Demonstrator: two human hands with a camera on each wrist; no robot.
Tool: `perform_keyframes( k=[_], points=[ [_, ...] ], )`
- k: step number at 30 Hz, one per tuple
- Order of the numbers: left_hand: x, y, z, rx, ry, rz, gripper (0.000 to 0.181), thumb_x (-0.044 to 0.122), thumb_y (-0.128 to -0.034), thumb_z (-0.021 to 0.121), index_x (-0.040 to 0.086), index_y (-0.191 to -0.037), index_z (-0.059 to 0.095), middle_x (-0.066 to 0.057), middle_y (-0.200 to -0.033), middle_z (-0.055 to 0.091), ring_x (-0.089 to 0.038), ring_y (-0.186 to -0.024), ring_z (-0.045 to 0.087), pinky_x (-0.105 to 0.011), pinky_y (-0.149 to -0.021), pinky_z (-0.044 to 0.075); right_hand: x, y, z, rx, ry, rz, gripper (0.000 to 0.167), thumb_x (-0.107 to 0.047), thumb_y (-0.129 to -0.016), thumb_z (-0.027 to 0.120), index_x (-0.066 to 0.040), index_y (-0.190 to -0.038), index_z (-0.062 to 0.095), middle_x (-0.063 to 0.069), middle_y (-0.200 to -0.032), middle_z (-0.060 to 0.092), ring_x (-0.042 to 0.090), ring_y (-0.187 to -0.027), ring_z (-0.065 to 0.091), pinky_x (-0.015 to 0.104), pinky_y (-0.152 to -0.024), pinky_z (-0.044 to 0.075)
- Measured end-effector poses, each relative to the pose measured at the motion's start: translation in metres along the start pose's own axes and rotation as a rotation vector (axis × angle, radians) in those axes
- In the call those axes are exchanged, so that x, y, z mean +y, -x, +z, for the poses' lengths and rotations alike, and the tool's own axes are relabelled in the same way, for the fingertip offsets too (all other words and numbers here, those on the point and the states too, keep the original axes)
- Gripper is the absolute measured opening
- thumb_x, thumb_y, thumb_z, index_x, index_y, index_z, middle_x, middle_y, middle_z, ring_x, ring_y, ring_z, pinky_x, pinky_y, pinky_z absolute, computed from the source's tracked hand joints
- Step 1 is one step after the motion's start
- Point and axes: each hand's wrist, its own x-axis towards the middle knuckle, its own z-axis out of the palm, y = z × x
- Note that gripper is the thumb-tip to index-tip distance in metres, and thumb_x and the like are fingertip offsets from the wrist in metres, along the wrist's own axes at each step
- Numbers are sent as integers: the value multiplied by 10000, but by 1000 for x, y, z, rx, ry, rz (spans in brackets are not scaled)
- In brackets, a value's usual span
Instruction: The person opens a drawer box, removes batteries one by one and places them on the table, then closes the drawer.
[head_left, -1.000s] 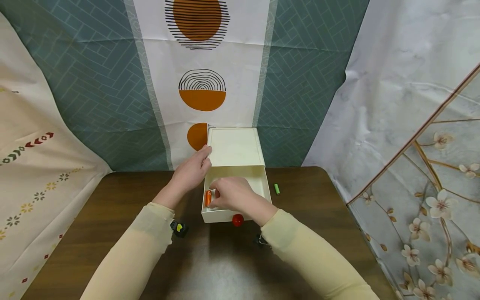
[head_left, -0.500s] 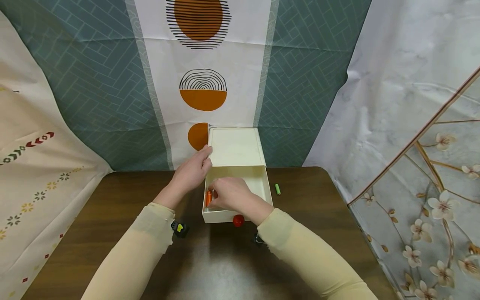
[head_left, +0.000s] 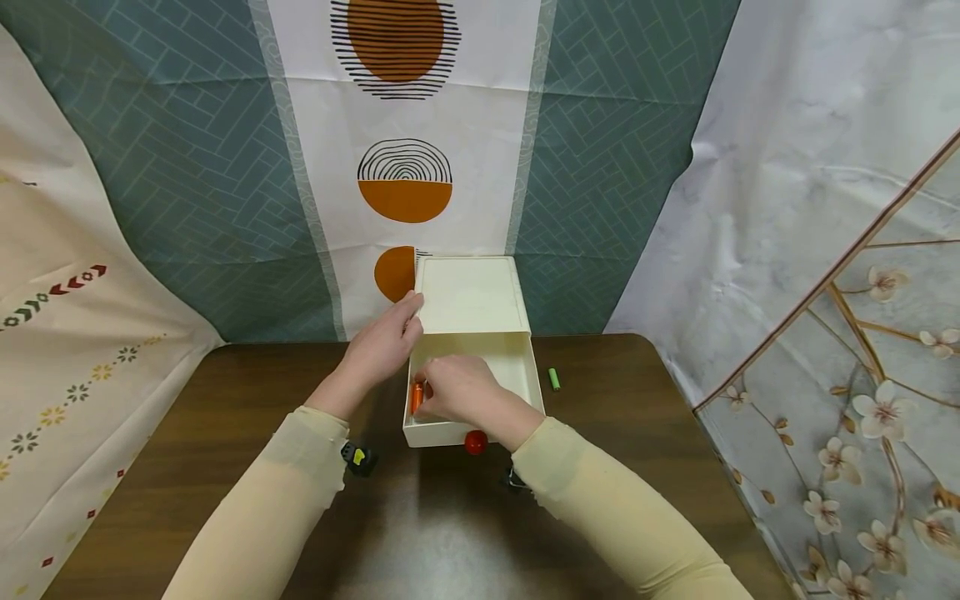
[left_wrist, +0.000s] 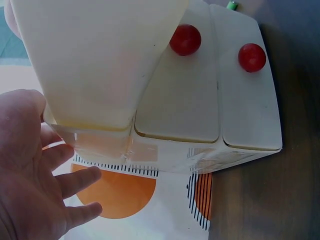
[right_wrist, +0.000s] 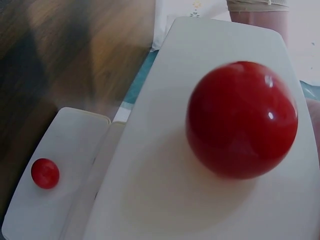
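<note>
A white cabinet (head_left: 471, 293) stands on the table, its top drawer (head_left: 442, 435) pulled out, with a red ball knob (head_left: 476, 442) on the front. Inside the drawer, along the left wall, lies an orange cylinder like a battery (head_left: 417, 398). My right hand (head_left: 461, 390) reaches into the drawer, bent fingers against or beside the cylinder; its fingertips are partly hidden, and a grip cannot be made out. My left hand (head_left: 380, 346) touches the cabinet's upper left side, its fingers (left_wrist: 79, 182) spread and fairly straight in the left wrist view.
A small green cylinder (head_left: 554, 379) lies on the brown table (head_left: 615, 417) right of the cabinet. Patterned cloths (head_left: 600, 167) hang behind and at both sides. Lower drawers with red knobs (left_wrist: 252, 57) are closed in the left wrist view.
My right hand has shifted slightly left inside the drawer, closer to the orange cylinder. The left hand stays at the cabinet's side.
</note>
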Motion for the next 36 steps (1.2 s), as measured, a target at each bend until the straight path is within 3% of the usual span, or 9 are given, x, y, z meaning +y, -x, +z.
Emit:
perform_keyframes(
  k=[11,21,36],
  points=[
    [-2,-1,2,7,-5,4,616,342,-1172,359,127,-1749,342,-63,-1819,251,-321,-1639,326,-568,-1313,271,1,1,-1,4,7,-12,163,-334,-946,859,-207,-913,762,-76,-629,535,145,-662,536,288,-574,380],
    [-4,-1,2,7,-5,5,617,348,-1173,350,138,-1752,337,-42,-1823,238,-311,-1641,322,-555,-1317,267,5,1,-1,8,7,-34,296,-274,-903,825,-207,-713,609,-85,-603,491,145,-621,508,303,-540,344],
    [-1,-1,2,14,-13,8,616,333,-1168,353,111,-1743,350,-76,-1814,264,-315,-1637,331,-559,-1311,282,14,13,-13,21,-66,-15,154,-275,-933,808,-214,-864,684,-91,-670,602,151,-685,578,319,-572,432]
  ],
)
